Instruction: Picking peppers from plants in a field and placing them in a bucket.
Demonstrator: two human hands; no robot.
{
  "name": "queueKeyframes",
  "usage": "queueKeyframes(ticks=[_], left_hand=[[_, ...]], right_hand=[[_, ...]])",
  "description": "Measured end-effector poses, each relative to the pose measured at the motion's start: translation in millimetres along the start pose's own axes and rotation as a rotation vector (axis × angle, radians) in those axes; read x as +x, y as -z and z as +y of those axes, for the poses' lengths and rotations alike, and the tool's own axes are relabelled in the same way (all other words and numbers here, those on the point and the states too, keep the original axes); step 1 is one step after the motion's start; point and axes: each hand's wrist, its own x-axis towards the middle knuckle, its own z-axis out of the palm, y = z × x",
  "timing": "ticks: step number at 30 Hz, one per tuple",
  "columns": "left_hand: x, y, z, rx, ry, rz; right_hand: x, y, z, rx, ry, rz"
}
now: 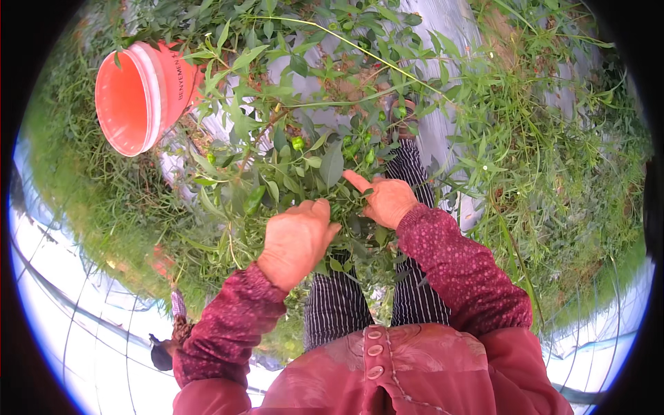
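Note:
My left hand [298,238] is bent over the leaves of a pepper plant [290,176], its fingers curled and partly hidden, so I cannot tell whether they hold anything. To its right, my right hand [386,199] reaches into the same foliage with the index finger stretched out and the other fingers bent; what they touch is hidden. Small green peppers [298,143] hang among the leaves above both hands. A longer green pepper [254,200] hangs just left of my left hand.
A red plastic bucket [124,98] lies tilted at the upper left, its mouth facing left. Plastic mulch sheeting [441,119] covers strips of ground. Dense weeds [539,171] grow on the right. Another person [176,327] is at the lower left, near the greenhouse wall.

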Motion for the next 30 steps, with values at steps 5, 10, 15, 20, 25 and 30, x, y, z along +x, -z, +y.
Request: queueKeyframes(ticks=[5,10,15,20,25,30], left_hand=[[12.9,-45.3,-2.0,0.322,-0.008,-0.027],[-2.9,-26.4,-16.6,-0.141,-0.11,-0.001],[-32.0,20.7,-15.9,-0.919,-0.033,-0.315],[-35.3,58.3,-39.8,-0.712,0.076,0.226],[-18.9,66.5,-75.8,0.005,0.234,0.126],[-15.6,51.6,-81.0,0.158,0.186,-0.199]], right_hand=[[-1.7,-0.2,-2.6,0.06,0.025,0.102],[-4.2,2.5,-1.5,0.104,-0.002,0.095],[-1.7,7.3,-2.0,0.109,-0.027,0.046],[-3.5,2.9,1.0,0.16,-0.052,0.034],[-3.9,1.8,-2.0,0.142,-0.036,0.055],[-2.5,-3.0,-4.5,0.147,-0.016,0.085]])
